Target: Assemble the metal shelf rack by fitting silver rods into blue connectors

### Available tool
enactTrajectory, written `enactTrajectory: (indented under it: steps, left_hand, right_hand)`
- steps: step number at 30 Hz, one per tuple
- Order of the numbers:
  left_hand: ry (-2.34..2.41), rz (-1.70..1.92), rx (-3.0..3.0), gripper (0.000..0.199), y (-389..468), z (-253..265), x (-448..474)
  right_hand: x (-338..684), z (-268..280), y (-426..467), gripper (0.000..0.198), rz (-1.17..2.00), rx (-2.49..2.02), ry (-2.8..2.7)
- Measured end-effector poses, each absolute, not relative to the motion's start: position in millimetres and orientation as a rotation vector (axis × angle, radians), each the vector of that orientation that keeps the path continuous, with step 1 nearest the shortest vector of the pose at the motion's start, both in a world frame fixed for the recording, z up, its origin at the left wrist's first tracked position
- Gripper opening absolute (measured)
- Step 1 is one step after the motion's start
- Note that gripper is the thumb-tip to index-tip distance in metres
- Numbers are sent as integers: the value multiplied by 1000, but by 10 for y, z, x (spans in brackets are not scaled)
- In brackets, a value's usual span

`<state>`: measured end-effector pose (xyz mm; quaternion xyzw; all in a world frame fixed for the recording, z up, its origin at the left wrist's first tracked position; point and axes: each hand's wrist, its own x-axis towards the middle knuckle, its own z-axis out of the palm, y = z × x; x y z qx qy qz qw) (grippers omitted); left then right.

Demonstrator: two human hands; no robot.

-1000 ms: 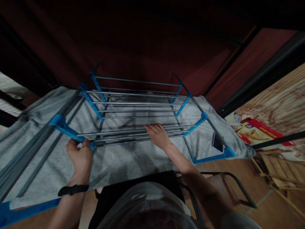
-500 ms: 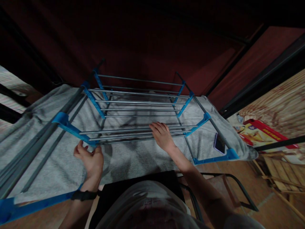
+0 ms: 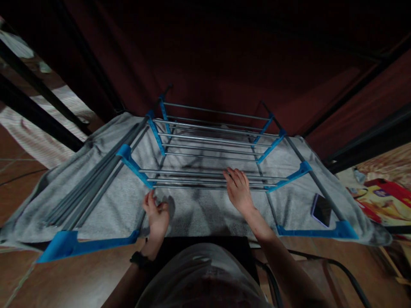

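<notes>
A rack of grey metal tubes with blue plastic brackets lies across the grey cloth in front of me. Horizontal metal rods span its left and right brackets. My right hand has its fingers curved over the front rods, right of their middle. Just below the lower end of the front left bracket is my left hand, fingers bent and apart, with nothing visible in it. Whether its fingertips touch the bracket I cannot tell. Two more tiers of rods stand farther back.
Loose grey tubes lie in a bundle along the left side. A phone rests on the cloth at the right. Beyond the right edge is a red and yellow package. A dark red curtain-like surface rises behind the rack.
The view has shifted left, so the rack sits farther right. My left hand is a little lower from the bracket's end. My right hand stays on the front rods.
</notes>
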<state>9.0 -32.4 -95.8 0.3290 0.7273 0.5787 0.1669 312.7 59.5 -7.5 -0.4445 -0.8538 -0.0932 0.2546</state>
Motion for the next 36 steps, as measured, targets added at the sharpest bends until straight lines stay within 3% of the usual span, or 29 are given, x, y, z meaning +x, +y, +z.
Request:
enactTrajectory:
  steps: [4, 7, 12, 19, 24, 31, 36]
  left_hand:
    - [1927, 1528, 1194, 35, -642, -968, 218]
    - [1776, 1332, 1420, 25, -945, -967, 228]
    - [1665, 1114, 1537, 25, -1464, -1047, 36]
    - [1802, 1079, 1587, 25, -1778, -1064, -220]
    - [1848, 1173, 1658, 27, -1405, -870, -36]
    - [2093, 1584, 1342, 39, -678, -511, 135]
    - [2073, 1545, 1872, 33, -610, -16, 152]
  right_hand:
    - [3125, -67, 597, 57, -260, -1191, -2303]
    - [3127, -68, 598, 56, -273, -1191, -2296]
    - [3116, -67, 595, 51, -290, -1182, -2284]
    - [3061, -4, 694, 34, -288, -1158, -2263]
    - [3049, 33, 804, 26, -310, -1150, -2308]
    - [3067, 72, 790, 29, -253, -1129, -2321]
    - [3133, 97, 748, 32, -227, -1100, -2283]
